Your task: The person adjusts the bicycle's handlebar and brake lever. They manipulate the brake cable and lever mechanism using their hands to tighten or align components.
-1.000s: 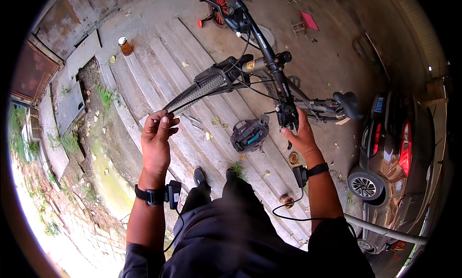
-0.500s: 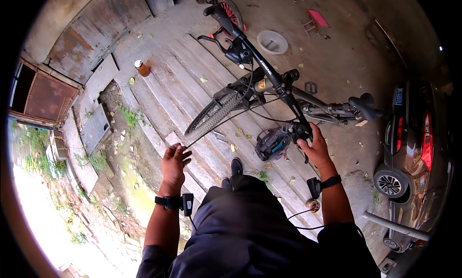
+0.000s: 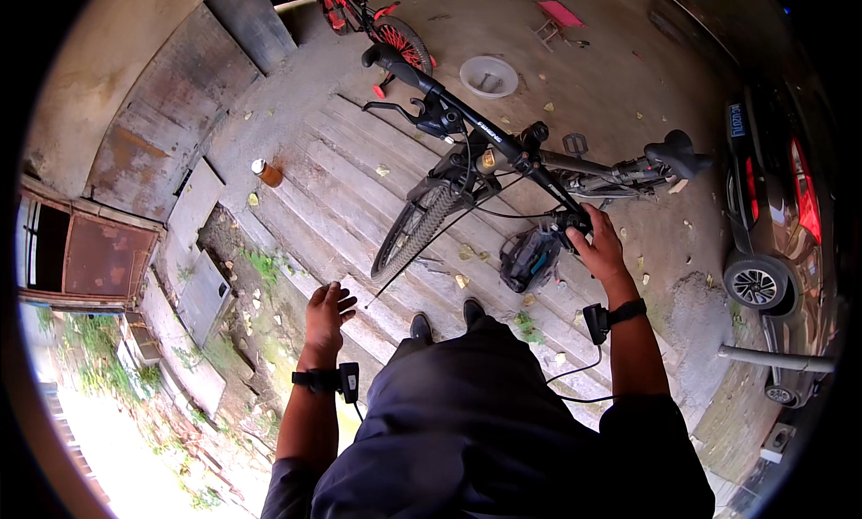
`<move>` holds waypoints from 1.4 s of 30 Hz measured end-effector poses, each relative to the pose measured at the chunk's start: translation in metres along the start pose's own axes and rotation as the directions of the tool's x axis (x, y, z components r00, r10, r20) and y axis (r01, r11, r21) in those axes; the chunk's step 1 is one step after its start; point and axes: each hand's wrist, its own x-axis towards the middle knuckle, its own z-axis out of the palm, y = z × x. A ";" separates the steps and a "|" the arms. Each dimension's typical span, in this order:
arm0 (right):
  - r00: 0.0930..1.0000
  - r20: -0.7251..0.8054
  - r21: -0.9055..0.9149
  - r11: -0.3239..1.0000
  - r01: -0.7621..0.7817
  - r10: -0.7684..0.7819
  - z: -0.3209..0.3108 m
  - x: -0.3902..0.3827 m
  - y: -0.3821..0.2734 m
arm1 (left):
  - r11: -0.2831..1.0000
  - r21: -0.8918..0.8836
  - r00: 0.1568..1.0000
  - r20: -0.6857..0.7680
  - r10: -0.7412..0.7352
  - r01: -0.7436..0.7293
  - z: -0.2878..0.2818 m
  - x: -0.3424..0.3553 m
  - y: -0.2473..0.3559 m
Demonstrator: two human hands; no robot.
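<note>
A black bicycle (image 3: 588, 164) stands in front of me, its front wheel (image 3: 417, 227) turned toward my left. My right hand (image 3: 599, 241) is closed around the near end of the handlebar (image 3: 503, 140), beside the brake lever mount. A thin black cable (image 3: 409, 266) runs from the bicycle down toward my left, and its loose tip ends just short of my left hand (image 3: 325, 319). That hand hangs half curled with fingers apart and appears to hold nothing. At the bar's far end sits another brake lever (image 3: 391, 111).
A dark open bag (image 3: 528, 259) with things inside lies below the handlebar. Behind are a white basin (image 3: 489, 76), a red-and-black bicycle (image 3: 400, 39) and a pink folding stool (image 3: 561, 14). A lidded amber jar (image 3: 267, 172) stands left on concrete slabs (image 3: 332, 160). A parked car (image 3: 781, 241) is on the right.
The cable has slipped from my left fingers, and its tip now hangs apart from them. My right hand stays on the handlebar. The whole view has shifted, and my feet have moved.
</note>
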 end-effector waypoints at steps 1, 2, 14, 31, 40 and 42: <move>0.999 -0.032 -0.029 1.000 -0.008 0.007 0.001 -0.001 -0.003 | 1.000 0.015 1.000 0.007 0.021 -0.021 -0.003 0.003 0.011; 0.998 -0.040 -0.024 0.998 -0.053 0.052 0.000 -0.002 -0.004 | 0.999 0.029 0.999 0.021 0.045 -0.046 -0.007 0.006 0.020; 0.985 -0.145 -0.128 0.986 -0.110 0.091 0.012 0.000 -0.043 | 0.480 0.461 0.642 0.312 0.700 -0.747 0.022 0.044 0.134; 0.988 -0.073 -0.143 0.979 -0.142 0.133 0.007 -0.002 -0.047 | -0.661 0.493 0.221 0.863 0.455 -0.565 0.217 0.039 0.282; 0.982 -0.142 -0.170 0.975 -0.146 0.122 0.009 -0.005 -0.055 | -0.836 0.372 0.321 0.913 0.252 -0.404 0.234 0.057 0.309; 0.979 -0.149 -0.191 0.968 -0.165 0.137 0.011 -0.005 -0.060 | -0.864 0.321 0.275 0.935 0.224 -0.388 0.234 0.063 0.312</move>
